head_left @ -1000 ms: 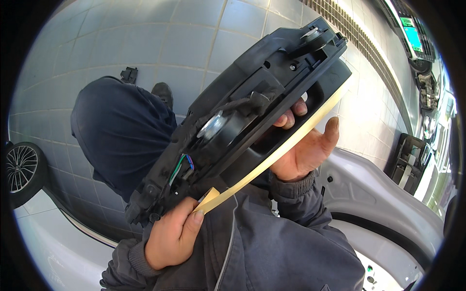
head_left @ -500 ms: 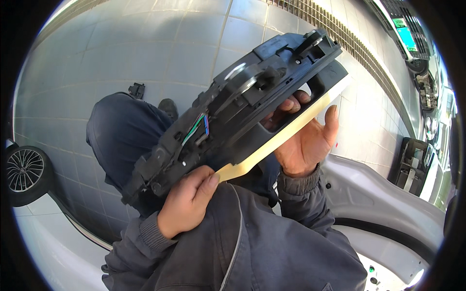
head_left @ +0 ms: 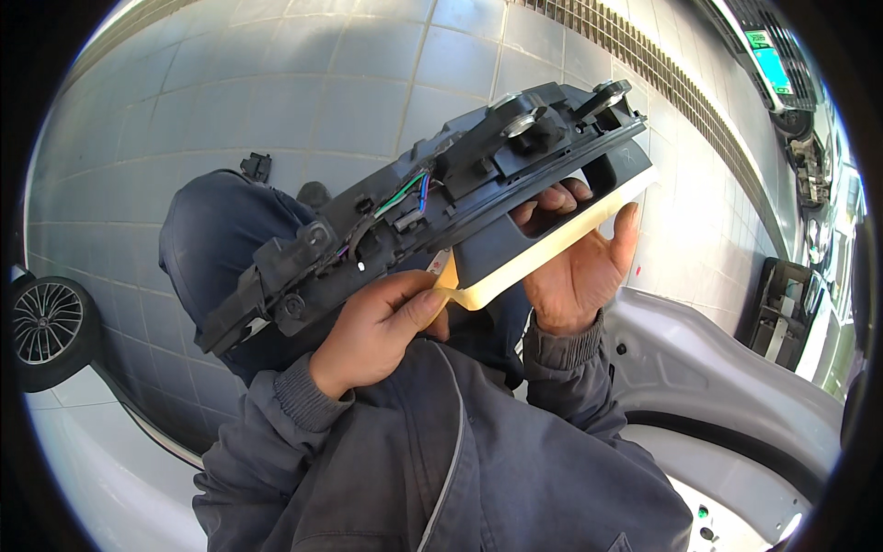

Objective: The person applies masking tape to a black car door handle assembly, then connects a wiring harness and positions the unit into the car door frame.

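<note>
A long black plastic car part [head_left: 478, 152], which looks like a door handle assembly, slants across the middle from lower left to upper right. Metal eyelets stand out along its far edge, and thin coloured wires [head_left: 405, 193] run over its body. Yellow masking tape [head_left: 552, 241] covers its near edge. My right hand [head_left: 584, 276] supports the part, its fingertips reaching through the rectangular opening and its thumb pointing up. My left hand [head_left: 382, 327] pinches the loose left end of the tape between thumb and fingers; that end stands away from the black plastic.
A small black piece [head_left: 257, 166] lies on the tiled floor beyond my knee [head_left: 207, 239]. A wheel [head_left: 46, 327] is at the far left, silver car bodywork [head_left: 727, 354] at the right. A drain grate [head_left: 635, 41] crosses behind; a dark bin-like object [head_left: 777, 313] stands farther right.
The tape's left end has come off the part and bends toward my left hand, which has moved right and up. The part has tilted flatter, its left end shifting left.
</note>
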{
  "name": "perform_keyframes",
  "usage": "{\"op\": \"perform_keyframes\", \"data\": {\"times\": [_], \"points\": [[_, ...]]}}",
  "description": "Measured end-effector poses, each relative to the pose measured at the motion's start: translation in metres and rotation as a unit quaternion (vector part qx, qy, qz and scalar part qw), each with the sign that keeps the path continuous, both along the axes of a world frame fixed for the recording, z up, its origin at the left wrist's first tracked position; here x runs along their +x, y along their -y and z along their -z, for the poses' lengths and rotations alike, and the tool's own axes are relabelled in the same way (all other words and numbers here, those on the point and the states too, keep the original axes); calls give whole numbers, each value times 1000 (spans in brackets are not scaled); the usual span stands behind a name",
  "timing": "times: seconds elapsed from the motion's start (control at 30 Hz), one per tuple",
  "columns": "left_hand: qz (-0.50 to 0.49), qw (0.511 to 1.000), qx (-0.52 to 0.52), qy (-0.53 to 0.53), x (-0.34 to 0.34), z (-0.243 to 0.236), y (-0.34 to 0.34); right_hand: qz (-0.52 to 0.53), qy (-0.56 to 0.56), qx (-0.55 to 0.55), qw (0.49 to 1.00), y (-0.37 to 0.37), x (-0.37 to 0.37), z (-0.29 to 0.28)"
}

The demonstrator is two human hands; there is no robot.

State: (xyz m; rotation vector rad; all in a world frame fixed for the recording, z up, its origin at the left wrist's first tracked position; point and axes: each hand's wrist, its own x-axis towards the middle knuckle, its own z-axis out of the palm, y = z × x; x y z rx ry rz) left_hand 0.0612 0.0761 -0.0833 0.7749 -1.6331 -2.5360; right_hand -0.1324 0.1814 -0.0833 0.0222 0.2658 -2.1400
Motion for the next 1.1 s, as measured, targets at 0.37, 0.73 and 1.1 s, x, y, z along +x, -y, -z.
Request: {"op": "perform_keyframes", "data": {"times": [0.37,0.73,1.1], "points": [[56,992,-93,65,-3,-8,0,-5,6,-51,999,-11,6,4],[-189,951,-241,-51,-15,18,-9,43,23,-25,999,-3,22,10],[-151,944,-285,66,-24,31,-22,95,11,-15,995,9,26,28]]}}
